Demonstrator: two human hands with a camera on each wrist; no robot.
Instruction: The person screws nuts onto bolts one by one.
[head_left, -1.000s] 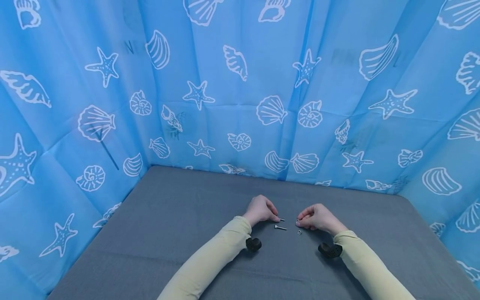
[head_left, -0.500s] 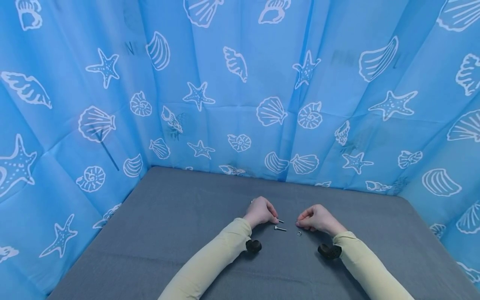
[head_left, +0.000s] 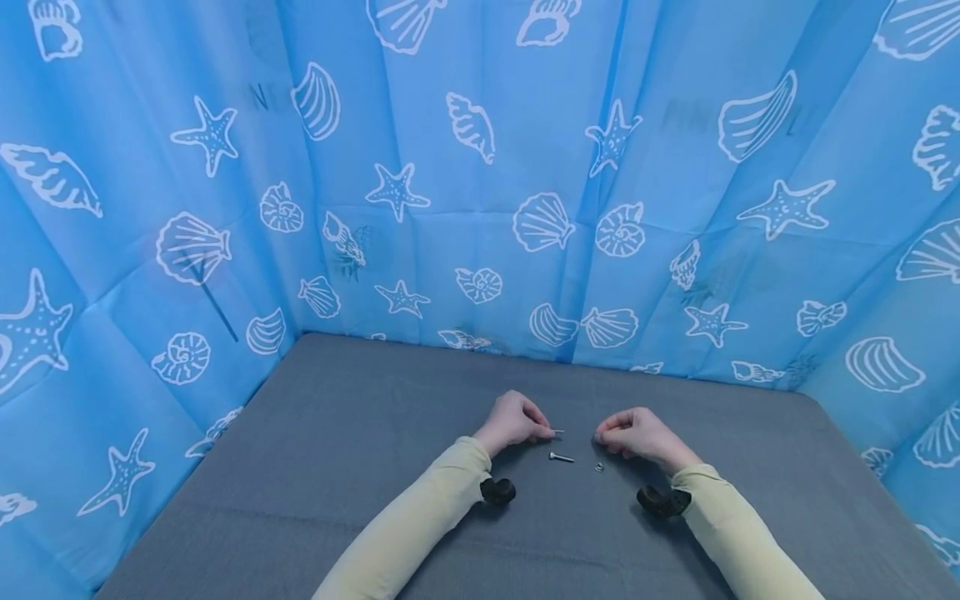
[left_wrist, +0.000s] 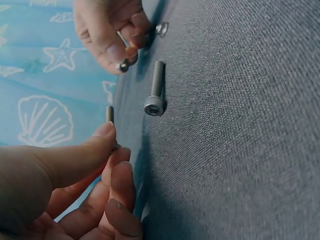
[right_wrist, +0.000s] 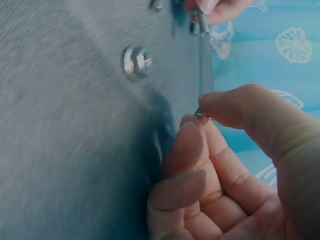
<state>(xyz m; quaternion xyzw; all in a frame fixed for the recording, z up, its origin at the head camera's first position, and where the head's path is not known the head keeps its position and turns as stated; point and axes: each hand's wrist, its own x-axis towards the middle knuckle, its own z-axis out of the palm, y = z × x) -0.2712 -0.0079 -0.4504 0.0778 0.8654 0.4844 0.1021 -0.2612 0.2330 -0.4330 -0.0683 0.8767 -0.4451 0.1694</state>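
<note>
My left hand pinches a small bolt between thumb and fingers, its threaded end sticking out past the thumb and its head hidden by the fingers. Opposite, across a short gap, my right hand holds a small nut at the tips of thumb and forefinger. A second bolt, with a round socket head, lies on the grey cloth between the hands, its head towards the left. To the right of that bolt, just below my right fingertips, lies a flanged nut.
Grey cloth covers the table. Behind it and along both sides hangs a blue curtain printed with shells and starfish. A black wrist camera sits under the left sleeve, another camera under the right.
My left hand has drawn slightly back to the left with its bolt, which now lies more level. The right hand has shifted a little right. The bolt and nut on the cloth stay put.
</note>
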